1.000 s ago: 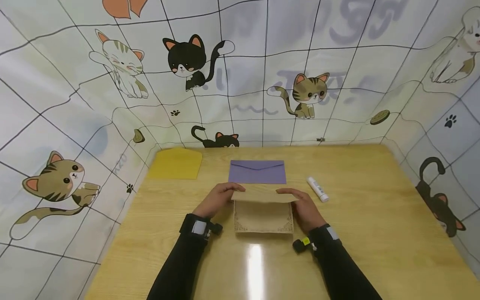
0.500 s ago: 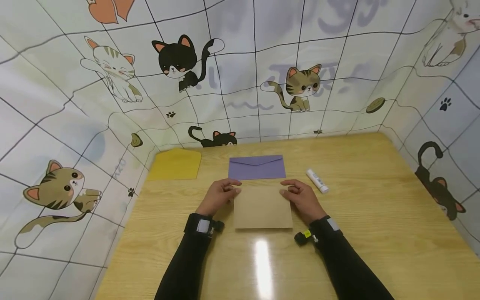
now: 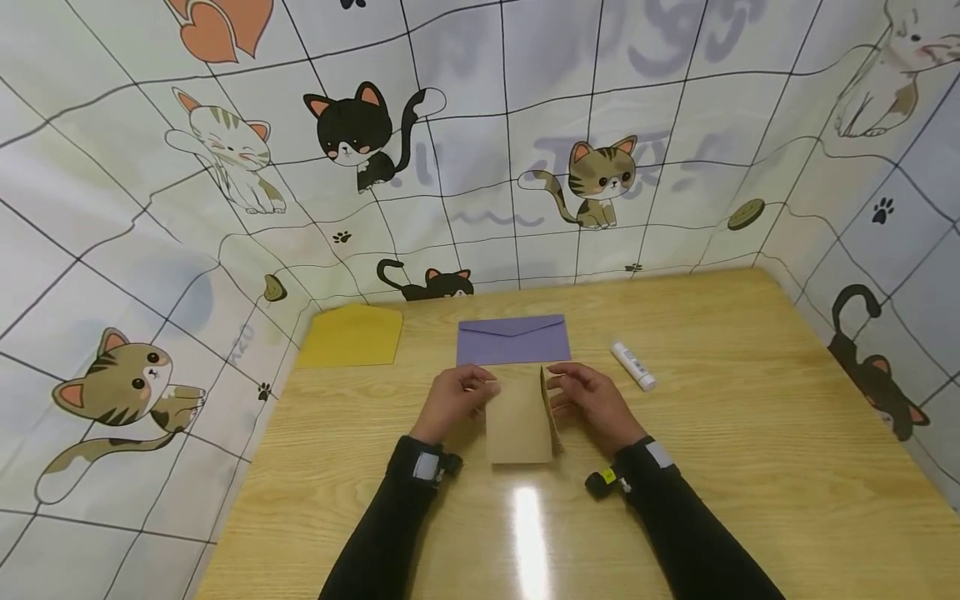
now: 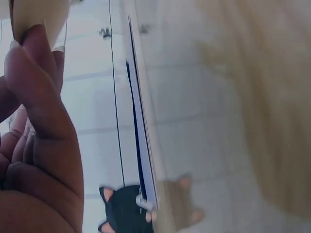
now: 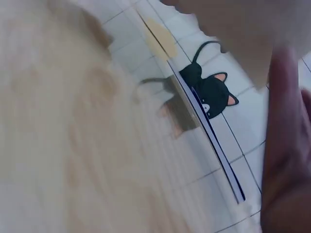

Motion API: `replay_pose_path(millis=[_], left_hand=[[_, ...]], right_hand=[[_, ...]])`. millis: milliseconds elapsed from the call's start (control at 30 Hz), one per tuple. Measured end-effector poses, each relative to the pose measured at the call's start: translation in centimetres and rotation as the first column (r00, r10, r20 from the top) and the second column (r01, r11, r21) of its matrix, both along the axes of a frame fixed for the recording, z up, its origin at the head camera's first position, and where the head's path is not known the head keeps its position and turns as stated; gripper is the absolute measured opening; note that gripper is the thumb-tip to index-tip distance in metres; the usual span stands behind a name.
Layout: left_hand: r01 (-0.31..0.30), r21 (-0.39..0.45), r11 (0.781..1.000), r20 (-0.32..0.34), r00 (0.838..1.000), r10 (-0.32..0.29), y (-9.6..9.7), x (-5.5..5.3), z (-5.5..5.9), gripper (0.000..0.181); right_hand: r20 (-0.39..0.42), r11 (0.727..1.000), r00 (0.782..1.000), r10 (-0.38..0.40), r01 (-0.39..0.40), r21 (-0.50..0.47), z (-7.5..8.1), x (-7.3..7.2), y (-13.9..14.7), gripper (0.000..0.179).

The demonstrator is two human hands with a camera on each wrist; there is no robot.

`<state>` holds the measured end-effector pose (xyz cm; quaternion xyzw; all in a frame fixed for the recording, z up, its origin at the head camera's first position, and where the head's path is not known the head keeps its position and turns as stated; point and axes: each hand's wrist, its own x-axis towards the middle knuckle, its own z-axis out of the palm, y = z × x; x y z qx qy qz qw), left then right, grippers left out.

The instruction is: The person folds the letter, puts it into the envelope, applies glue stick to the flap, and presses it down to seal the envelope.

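Observation:
A folded sheet of brown kraft paper (image 3: 517, 423) stands just above or on the table between both hands; its plain side faces me. Along its right side a narrow flap (image 3: 551, 412) sticks up, seen nearly edge-on. My left hand (image 3: 453, 404) pinches the left edge between thumb and fingers; the left wrist view shows the fingertips on the paper (image 4: 36, 14). At the flap is my right hand (image 3: 596, 404), its fingers extended and loosely bent against it. A straight digit (image 5: 282, 107) meets the blurred paper (image 5: 252, 34) in the right wrist view.
Just beyond the paper lies a purple envelope (image 3: 513, 340). A yellow envelope (image 3: 351, 337) is at the back left, a white glue stick (image 3: 633, 367) to the right. Cat-printed cloth (image 3: 480, 183) walls the wooden table (image 3: 750, 433) at the back and sides.
The paper's upper part was folded down over its ornamented side. Since then the sheet looks narrower, with a flap raised at its right; the left hand has shifted slightly right.

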<state>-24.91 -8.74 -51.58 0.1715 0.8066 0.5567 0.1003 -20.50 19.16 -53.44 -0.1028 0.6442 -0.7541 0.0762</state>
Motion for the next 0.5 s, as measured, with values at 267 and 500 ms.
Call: replay_pose_path(millis=[267,500], left_hand=[[0.125,0.051,0.991,0.067,0.990,-0.128,2.3,1.2,0.3,0.014],[0.145,0.065,0.987,0.134,0.979,-0.153,3.0,1.8,0.8,0.033]], right_hand=[[-0.108,0.939,0.994,0.032,0.007,0.344,0.2,-0.1,-0.5,0.043],[-0.146,0.897,0.989,-0.025,0.087,0.433,0.4,0.0,-0.8,0.019]])
